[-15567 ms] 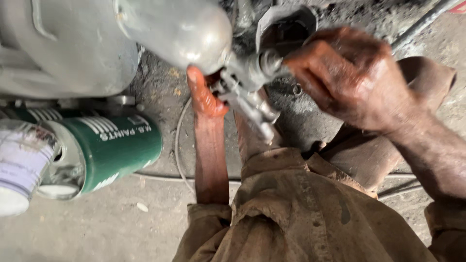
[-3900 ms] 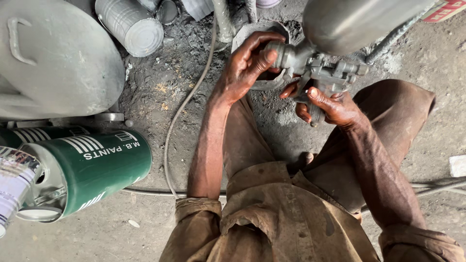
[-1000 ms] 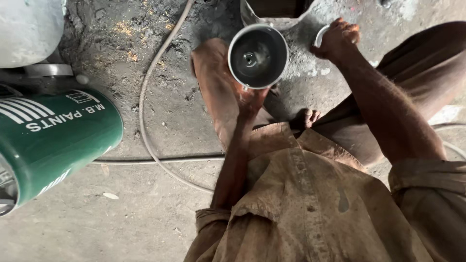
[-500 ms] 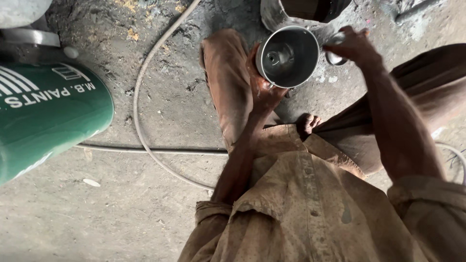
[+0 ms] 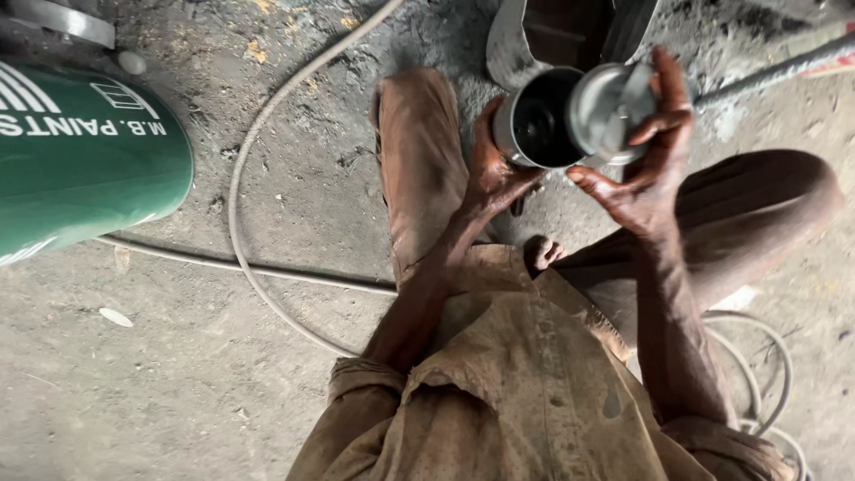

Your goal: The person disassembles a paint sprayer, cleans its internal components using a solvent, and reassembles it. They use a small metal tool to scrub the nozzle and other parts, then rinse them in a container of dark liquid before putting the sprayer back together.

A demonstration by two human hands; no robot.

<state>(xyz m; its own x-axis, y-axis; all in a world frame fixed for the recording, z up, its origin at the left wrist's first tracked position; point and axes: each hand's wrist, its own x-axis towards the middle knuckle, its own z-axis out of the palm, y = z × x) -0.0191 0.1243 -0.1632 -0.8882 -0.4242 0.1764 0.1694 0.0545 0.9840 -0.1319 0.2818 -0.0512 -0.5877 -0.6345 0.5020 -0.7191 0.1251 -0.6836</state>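
1. Two hands: the left hand (image 5: 494, 169) and the right hand (image 5: 646, 160).
2. One metal cup (image 5: 534, 120), held between them.
3. One metal lid (image 5: 606, 107), at the right hand.
4. One green paint can (image 5: 80, 169), well left of the left hand.
5. One pale hose (image 5: 245, 178), left of the left hand.

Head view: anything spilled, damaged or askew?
No spill or damage shows. Left hand holds a metal cup tipped on its side, its dark mouth facing the camera; right hand holds its lid just off the rim.

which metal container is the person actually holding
The small round metal cup, gripped by the left hand; the larger open metal container stands untouched on the floor behind it.
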